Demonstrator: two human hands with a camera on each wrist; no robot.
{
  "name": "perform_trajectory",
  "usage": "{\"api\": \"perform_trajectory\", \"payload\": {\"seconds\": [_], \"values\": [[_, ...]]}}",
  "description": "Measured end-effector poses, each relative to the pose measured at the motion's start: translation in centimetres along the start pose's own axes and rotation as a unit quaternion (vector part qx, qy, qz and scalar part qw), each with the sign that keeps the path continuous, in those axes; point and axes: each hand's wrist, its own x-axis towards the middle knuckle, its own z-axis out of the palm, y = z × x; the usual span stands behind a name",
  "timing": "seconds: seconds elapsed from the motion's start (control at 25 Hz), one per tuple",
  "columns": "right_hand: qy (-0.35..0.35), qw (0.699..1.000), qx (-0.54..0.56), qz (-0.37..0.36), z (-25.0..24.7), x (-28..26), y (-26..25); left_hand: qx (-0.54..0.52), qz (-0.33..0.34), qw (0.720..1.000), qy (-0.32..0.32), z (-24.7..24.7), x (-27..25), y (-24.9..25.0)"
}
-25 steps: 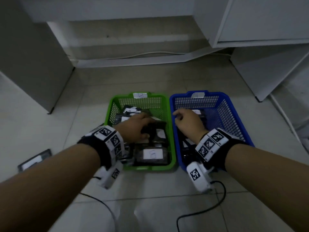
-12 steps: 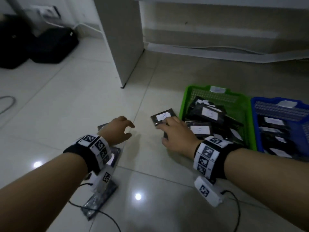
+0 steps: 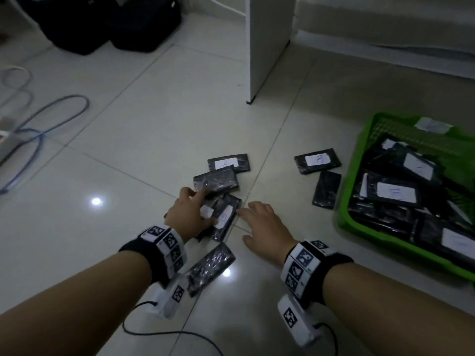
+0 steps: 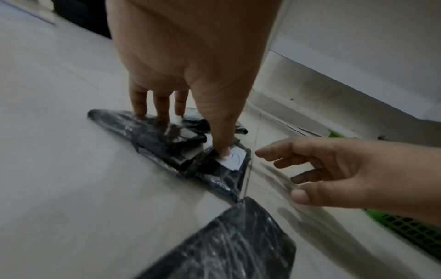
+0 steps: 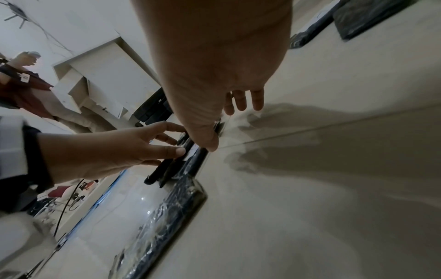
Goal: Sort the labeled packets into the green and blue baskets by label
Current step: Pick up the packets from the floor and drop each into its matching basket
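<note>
Several black wrapped packets with white labels lie on the tiled floor. My left hand (image 3: 203,206) (image 4: 190,135) rests on a small stack of packets (image 3: 223,217), fingers on the far one and thumb pressing a white label (image 4: 235,158). My right hand (image 3: 264,224) (image 5: 226,126) is open just right of the stack, fingertips near its edge, holding nothing. The green basket (image 3: 385,237) at the right holds several labelled packets. The blue basket is out of view.
Loose packets lie beyond the stack (image 3: 228,163), further right near the basket (image 3: 317,160), and close to my left wrist (image 3: 210,268). A white cabinet panel (image 3: 267,47) stands behind. Black bags (image 3: 115,21) and a blue cable (image 3: 51,111) are at the far left.
Both hands left the baskets a second ago and came to the floor packets at the left. My right hand let go of the packet near the green basket and moved beside the stack.
</note>
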Motion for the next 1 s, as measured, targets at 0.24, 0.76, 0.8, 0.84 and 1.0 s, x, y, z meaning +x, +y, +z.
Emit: {"api": "perform_trajectory", "payload": {"seconds": [0.24, 0.76, 0.8, 0.84, 1.0], "values": [[-0.041, 0.994, -0.012, -0.1, 1.9, -0.5, -2.6, -0.157, -0.008, 0.988, 0.002, -0.4, -0.5, -0.9], [-0.081, 0.962, 0.254, 0.057, -1.5, -1.6, 1.1, -0.451, -0.047, 0.891, -0.019, -2.7, 1.1, 2.2], [-0.055, 0.943, 0.316, 0.087, -3.1, -1.7, 1.9, -0.473, -0.052, 0.88, -0.009, -2.9, 1.2, 3.3], [-0.026, 0.923, 0.369, 0.11, -4.7, -1.7, 2.5, -0.491, -0.059, 0.869, 0.001, -3.1, 1.4, 4.3], [0.126, 0.882, 0.444, 0.094, -10.5, -3.3, 5.5, -0.532, -0.037, 0.846, -0.017, -3.6, 2.3, 9.6]]}}
